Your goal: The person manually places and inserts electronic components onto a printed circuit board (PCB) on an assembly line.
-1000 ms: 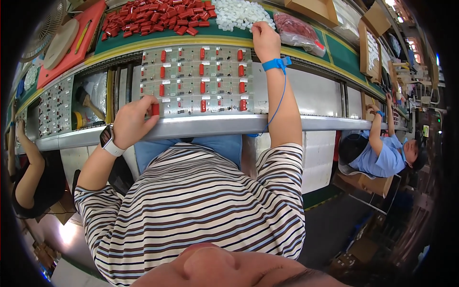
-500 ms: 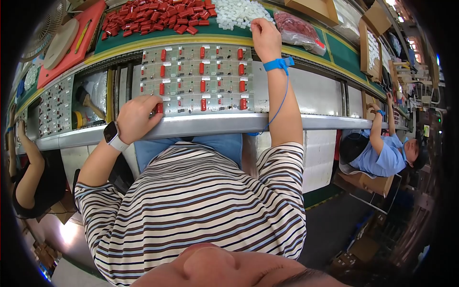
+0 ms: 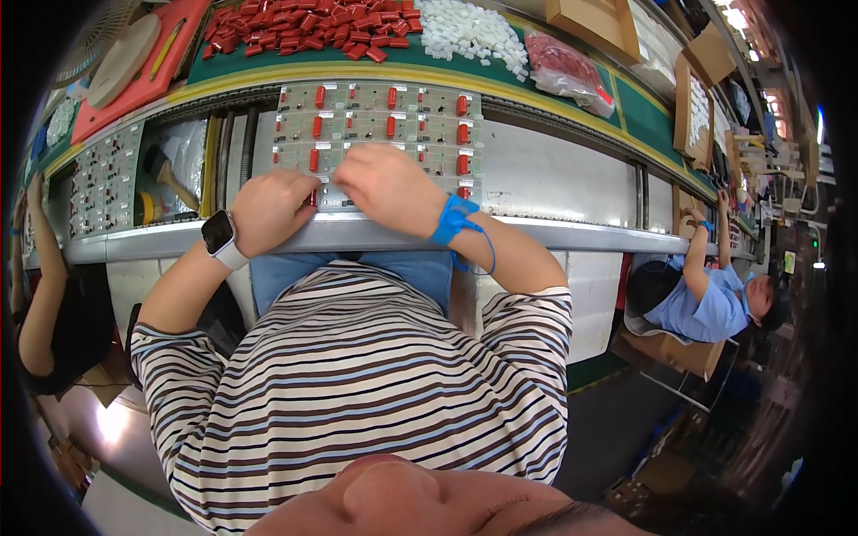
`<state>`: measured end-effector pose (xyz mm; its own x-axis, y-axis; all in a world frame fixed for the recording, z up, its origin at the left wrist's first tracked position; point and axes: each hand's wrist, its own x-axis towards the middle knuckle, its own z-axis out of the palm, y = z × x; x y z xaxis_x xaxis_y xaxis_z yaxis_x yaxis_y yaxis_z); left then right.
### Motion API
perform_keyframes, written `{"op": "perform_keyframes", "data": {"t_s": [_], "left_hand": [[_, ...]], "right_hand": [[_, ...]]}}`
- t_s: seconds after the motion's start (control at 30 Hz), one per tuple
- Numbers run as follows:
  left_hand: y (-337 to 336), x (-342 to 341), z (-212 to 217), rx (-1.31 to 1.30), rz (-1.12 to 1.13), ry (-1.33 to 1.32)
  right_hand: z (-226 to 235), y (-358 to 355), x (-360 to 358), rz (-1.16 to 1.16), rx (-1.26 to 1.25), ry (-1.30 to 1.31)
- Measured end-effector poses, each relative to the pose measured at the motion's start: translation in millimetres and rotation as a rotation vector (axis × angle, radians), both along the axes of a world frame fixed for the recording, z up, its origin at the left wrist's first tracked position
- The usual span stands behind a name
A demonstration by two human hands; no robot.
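A panel of grey circuit boards [image 3: 375, 125] with red components lies on the line in front of me. My left hand [image 3: 273, 210], with a smartwatch on the wrist, rests on the panel's near edge, and a small red component [image 3: 313, 198] shows at its fingertips. My right hand [image 3: 389, 188], wearing a blue wrist strap with a cord, sits beside it with fingers curled down onto the boards. What is under those fingers is hidden. Behind the panel lie a pile of red components [image 3: 295, 31] and a pile of small white parts [image 3: 465, 31].
A clear bag of red parts [image 3: 567, 71] and cardboard boxes [image 3: 599, 22] lie at the back right. An orange tray [image 3: 134, 62] and another board panel [image 3: 103, 179] are on the left. One person in blue [image 3: 706, 295] works at right; another person's arm [image 3: 45, 268] is at left.
My right hand has come back from the white parts pile to the near row of boards, next to my left hand. My left hand shifted slightly right along the panel's edge.
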<state>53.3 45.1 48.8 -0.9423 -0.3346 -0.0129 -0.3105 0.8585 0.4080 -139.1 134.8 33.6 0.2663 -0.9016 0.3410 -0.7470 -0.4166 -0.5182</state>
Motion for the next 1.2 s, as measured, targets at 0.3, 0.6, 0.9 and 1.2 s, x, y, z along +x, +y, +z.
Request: {"op": "perform_keyframes", "data": {"t_s": [0.3,0.6,0.9,1.2], "left_hand": [[8,24,93,0.452,-0.099,0.291],[23,24,157,1.728,-0.856,0.711],[40,65,140,1.508,-1.286,0.805],[18,124,138,0.833,-1.263,0.375]], "right_hand": [[-14,-2,18,0.090,0.071,0.077],[-9,-2,24,0.063,0.053,0.184],[27,-10,36,0.069,0.037,0.221],[-11,-79,86,0.350,0.010,0.317]]}}
